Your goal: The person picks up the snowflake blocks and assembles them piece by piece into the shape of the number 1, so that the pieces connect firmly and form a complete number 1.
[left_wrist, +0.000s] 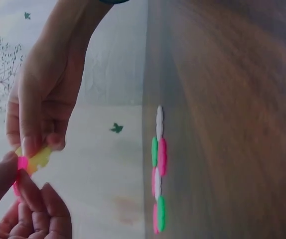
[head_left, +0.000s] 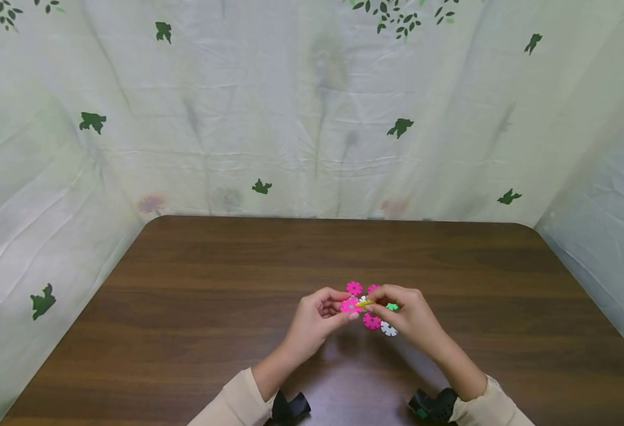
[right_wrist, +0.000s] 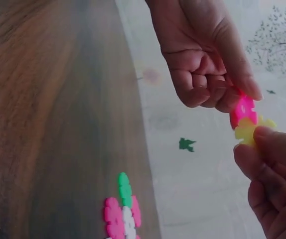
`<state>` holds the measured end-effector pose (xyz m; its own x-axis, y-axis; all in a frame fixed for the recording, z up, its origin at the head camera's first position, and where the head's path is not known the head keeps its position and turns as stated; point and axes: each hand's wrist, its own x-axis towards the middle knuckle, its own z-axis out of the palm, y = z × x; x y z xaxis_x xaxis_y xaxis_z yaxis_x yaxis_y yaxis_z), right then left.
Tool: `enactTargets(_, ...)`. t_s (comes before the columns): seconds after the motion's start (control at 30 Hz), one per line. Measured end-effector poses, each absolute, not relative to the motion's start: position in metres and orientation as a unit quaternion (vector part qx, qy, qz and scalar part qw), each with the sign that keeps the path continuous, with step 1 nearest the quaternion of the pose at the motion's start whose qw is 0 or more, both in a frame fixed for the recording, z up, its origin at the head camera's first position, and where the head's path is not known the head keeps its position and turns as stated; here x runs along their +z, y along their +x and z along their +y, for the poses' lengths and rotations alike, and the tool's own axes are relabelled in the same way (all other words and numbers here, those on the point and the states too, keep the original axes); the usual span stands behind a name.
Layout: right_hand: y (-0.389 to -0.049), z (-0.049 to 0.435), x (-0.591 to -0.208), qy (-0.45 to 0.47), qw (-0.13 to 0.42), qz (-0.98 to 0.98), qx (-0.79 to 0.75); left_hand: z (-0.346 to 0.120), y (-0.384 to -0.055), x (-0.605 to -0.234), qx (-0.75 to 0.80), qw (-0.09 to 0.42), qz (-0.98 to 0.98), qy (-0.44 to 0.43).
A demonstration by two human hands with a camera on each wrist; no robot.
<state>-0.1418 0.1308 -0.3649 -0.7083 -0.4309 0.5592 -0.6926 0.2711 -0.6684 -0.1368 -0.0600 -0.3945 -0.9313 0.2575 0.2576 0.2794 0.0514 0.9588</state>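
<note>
My left hand (head_left: 312,322) pinches a pink notched disc (head_left: 350,305) between thumb and fingers. A yellow notched disc (head_left: 364,303) is pinched by my right hand (head_left: 410,313), its edge meeting the pink one's. In the right wrist view the yellow disc (right_wrist: 245,130) stands turned at an angle to the pink disc (right_wrist: 244,109), both raised above the table. Below and beyond the hands lies a flat cluster of joined discs, with pink (head_left: 372,321), white (head_left: 389,328) and green (head_left: 392,306) pieces. My right hand covers part of that cluster in the head view.
The brown wooden table (head_left: 211,296) reaches back to a pale curtain (head_left: 290,118) printed with dark green birds. More curtain hangs along both sides. Black wrist devices (head_left: 290,408) show below the cream sleeves (head_left: 237,399).
</note>
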Motion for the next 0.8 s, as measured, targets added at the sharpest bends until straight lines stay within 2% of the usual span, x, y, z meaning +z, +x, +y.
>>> enactTargets(0.2, -0.152, 0.136, -0.38, 0.274, 0.024, -0.804, 0.527, -0.066, -0.142, -0.393, -0.543, 0.077, -0.795, -0.259)
enactTargets(0.37, -0.152, 0.136, -0.381, 0.246, -0.068, -0.76, 0.597, -0.066, -0.14, -0.392, -0.443, 0.147, -0.811, -0.353)
enactTargets(0.47, -0.151, 0.133, -0.381, 0.242, -0.102, -0.734, 0.626, -0.064, -0.138, -0.393, -0.387, 0.204, -0.817, -0.375)
enactTargets(0.6, -0.15, 0.135, -0.378, 0.255, -0.102, -0.74, 0.614, -0.063, -0.138, -0.395, -0.35, 0.255, -0.822, -0.37)
enactTargets(0.8, -0.15, 0.156, -0.38, 0.259, -0.041, -0.785, 0.561, -0.067, -0.141, -0.393, -0.345, 0.271, -0.828, -0.349)
